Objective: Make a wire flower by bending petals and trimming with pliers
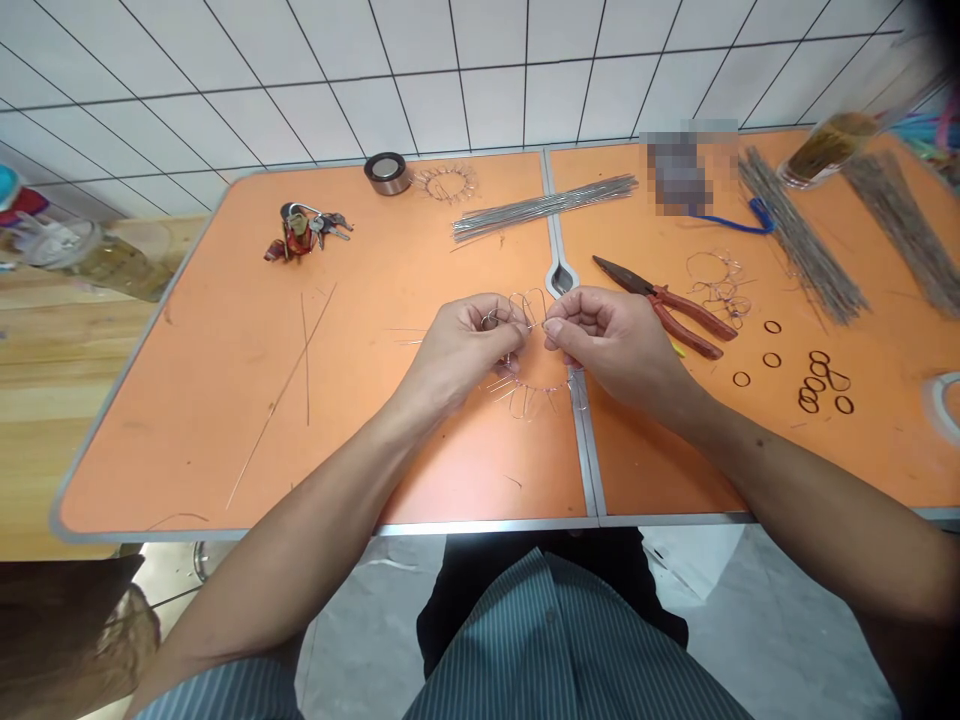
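Above the middle of the orange table, my left hand (480, 345) pinches a looped thin wire piece, with loose wire ends sticking out on its left. My right hand (600, 335) is closed at the right side of the same piece, fingertips close to those of my left hand. The wire ring (536, 388) hangs below and between both hands, with small loops and short ends around its edge. Pliers (664, 300) with red handles lie just beyond my right hand. Fine detail at the fingertips is too small to make out.
Wire bundles (544, 208) lie at the back, more (806, 235) at the right. Keys (307, 230), a tape roll (387, 172), small dark rings (820, 385), wire loops (718, 285) and a glass cup (829, 148) stand or lie around. A metal seam (589, 450) crosses the table (187, 400).
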### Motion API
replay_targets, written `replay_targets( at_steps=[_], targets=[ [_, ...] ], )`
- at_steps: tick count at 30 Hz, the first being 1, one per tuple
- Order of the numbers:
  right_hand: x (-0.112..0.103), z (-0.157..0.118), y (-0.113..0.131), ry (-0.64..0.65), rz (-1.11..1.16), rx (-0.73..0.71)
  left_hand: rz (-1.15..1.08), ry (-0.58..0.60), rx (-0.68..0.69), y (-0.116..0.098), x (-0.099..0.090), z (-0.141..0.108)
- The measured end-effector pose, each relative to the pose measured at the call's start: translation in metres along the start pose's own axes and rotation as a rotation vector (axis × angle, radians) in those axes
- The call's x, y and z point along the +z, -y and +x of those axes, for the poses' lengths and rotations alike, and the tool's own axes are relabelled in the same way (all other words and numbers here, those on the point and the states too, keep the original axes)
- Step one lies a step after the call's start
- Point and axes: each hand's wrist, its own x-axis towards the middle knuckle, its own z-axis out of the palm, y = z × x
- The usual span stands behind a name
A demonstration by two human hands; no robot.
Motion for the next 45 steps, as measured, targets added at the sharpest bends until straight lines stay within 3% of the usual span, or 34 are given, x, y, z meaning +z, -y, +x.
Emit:
replay_targets(
  at_steps=[20,33,45],
  targets=[
    [0.001,0.001,-0.001,0.039,-0.040,0.024,0.041,0.013,0.069,0.003,0.002,0.000],
    [-0.001,0.001,0.010,0.008,0.053,0.100,-0.031,0.024,0.035,0.003,0.000,0.001],
    [-0.005,0.002,0.002,0.097,0.083,0.050,-0.040,0.087,0.077,0.002,0.000,0.001]
  ],
)
